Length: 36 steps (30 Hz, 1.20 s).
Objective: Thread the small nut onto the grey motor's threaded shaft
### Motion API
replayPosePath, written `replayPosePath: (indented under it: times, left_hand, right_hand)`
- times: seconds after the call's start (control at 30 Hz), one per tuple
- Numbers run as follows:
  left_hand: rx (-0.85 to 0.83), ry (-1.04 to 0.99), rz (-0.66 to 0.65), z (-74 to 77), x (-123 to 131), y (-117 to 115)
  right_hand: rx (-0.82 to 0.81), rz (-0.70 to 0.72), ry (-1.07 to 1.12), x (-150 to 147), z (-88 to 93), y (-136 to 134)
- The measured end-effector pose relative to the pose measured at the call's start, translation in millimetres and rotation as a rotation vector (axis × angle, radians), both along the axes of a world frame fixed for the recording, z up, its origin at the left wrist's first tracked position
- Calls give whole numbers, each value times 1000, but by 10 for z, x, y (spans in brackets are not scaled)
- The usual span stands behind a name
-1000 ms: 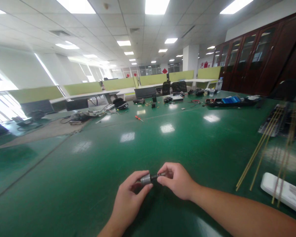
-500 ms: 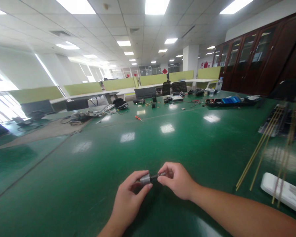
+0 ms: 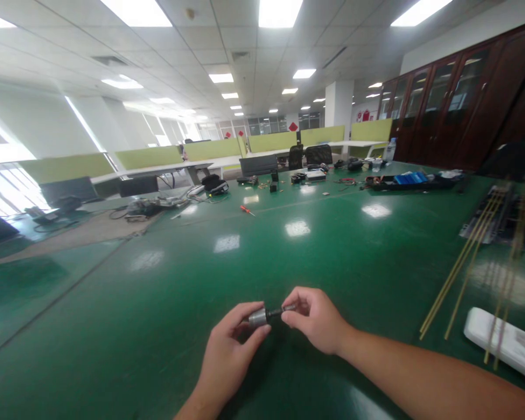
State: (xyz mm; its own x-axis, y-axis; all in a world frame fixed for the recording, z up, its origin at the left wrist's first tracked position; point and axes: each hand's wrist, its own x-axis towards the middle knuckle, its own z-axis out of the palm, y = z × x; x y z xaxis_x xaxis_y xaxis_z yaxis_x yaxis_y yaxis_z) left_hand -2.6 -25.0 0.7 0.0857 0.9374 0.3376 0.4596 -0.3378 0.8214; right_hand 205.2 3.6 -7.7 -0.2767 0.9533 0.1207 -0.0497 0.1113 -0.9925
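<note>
Left hand [image 3: 230, 344] pinches grey metal cylinder [image 3: 258, 317]; right hand [image 3: 315, 318], at its 3 o'clock, pinches dark stem [image 3: 285, 309]; judgement: hold both coaxial, grip firm.

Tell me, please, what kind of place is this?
Probably an open-plan office used as a workshop: a big green worktable with a red screwdriver and brass rods, desk rows with green partitions, and dark wooden cabinets.

Thin brass rods [image 3: 453, 273] lie toward the green tabletop's [image 3: 289, 262] right edge, a white block [image 3: 505, 345] beside them. A red screwdriver [image 3: 246, 209] lies farther back.
</note>
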Motion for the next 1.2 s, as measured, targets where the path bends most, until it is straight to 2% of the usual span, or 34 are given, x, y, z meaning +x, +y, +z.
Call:
replayPosePath:
  times: [0.3,1.2]
  left_hand:
    - [-1,10,8,15,-7,-10]
    - [-12,-20,31,22,-20,-16]
  right_hand:
    - [2,1,-4,8,36,-15]
    - [31,-22,-24,15,-11,16]
